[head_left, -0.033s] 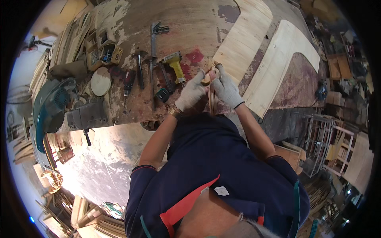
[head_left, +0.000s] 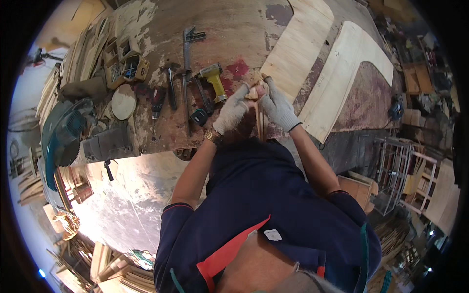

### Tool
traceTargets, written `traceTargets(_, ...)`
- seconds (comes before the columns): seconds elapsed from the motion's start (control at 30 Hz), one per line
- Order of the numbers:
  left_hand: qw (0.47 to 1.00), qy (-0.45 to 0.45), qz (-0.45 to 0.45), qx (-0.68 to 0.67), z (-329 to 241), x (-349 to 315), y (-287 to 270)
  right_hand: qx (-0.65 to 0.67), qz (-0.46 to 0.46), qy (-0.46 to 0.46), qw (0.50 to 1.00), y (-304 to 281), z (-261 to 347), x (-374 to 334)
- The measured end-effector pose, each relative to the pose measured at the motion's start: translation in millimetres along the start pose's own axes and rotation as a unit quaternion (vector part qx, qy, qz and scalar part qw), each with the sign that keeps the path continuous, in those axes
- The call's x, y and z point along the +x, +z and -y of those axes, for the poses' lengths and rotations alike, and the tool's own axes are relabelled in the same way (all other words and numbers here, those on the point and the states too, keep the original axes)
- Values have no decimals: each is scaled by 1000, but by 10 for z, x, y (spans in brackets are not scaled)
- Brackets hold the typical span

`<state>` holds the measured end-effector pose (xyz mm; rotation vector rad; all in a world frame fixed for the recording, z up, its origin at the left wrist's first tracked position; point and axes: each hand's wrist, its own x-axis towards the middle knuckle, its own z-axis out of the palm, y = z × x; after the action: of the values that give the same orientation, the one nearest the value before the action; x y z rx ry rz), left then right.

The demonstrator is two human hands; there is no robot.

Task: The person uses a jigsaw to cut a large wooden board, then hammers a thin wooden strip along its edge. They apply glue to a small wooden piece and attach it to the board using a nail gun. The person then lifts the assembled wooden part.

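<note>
From here, the left hand (head_left: 231, 113) and right hand (head_left: 279, 108), both gloved, are curled closed on a wood piece (head_left: 252, 93); it sits between them, above the bench (head_left: 227, 44). A yellow tool (head_left: 214, 80) lies near, leftward.

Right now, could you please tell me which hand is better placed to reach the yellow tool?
Probably the left hand: it is closer to the yellow tool, while the right hand is nearer the pale boards. Both seem busy with a small wood piece, so the left may need freeing.
</note>
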<state>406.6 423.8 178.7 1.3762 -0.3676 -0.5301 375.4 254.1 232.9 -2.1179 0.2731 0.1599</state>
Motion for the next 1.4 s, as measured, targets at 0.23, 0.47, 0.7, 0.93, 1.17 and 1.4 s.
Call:
traceTargets(0.23,995,0,-32,95,117,301,-162,4,-7,-57,998,60,-227,156)
traceTargets(0.47,997,-60,-46,29,-37,554,-164,-36,-19,-114,993,91,-255,179)
traceTargets(0.7,939,18,-151,307,19,733,-137,-85,-73,-137,984,214,-98,50)
traceTargets(0.93,940,1,-257,223,327,795,320,-89,-108,30,990,60,-67,-12)
traceTargets(1.17,947,17,-237,214,290,740,319,-146,-80,39,985,54,-101,-133)
traceTargets(1.4,981,70,-150,101,293,403,-22,40,-201,-41,978,-132,-833,-162)
